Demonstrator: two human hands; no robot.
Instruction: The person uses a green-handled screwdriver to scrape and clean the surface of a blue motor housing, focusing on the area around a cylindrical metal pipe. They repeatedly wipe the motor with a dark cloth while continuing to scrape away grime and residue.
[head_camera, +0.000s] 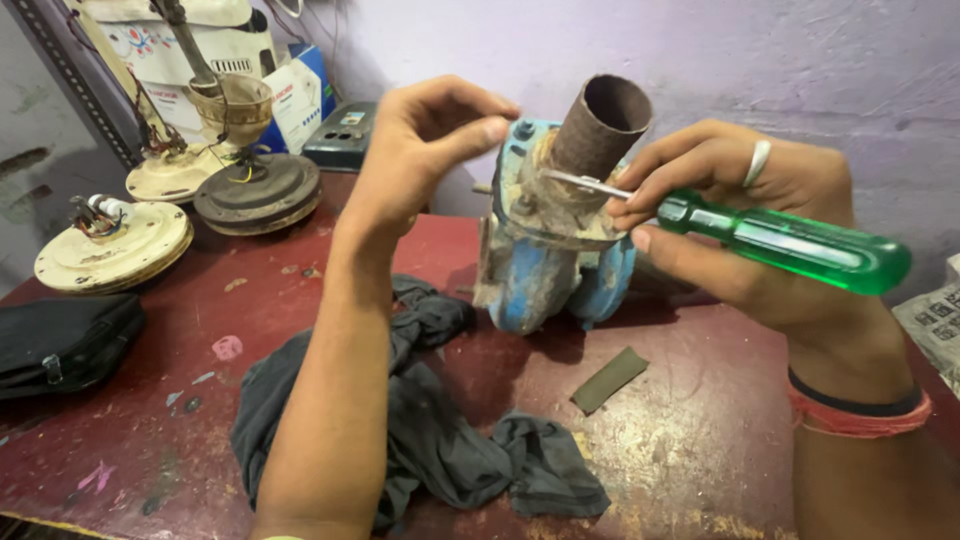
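Observation:
A worn blue pump body with a rusty pipe stub on top stands on the dark red table. My right hand grips a screwdriver with a clear green handle; its metal shaft rests against the base of the pipe stub. My left hand is raised just left of the pump, thumb and forefinger pinched together near a bolt on the pump's top. Whether anything sits between those fingertips cannot be made out.
A dark grey rag lies crumpled in front of the pump, beside a small olive strip. Fan motor parts and a dark round motor housing sit at the back left. A black pouch lies at the left edge.

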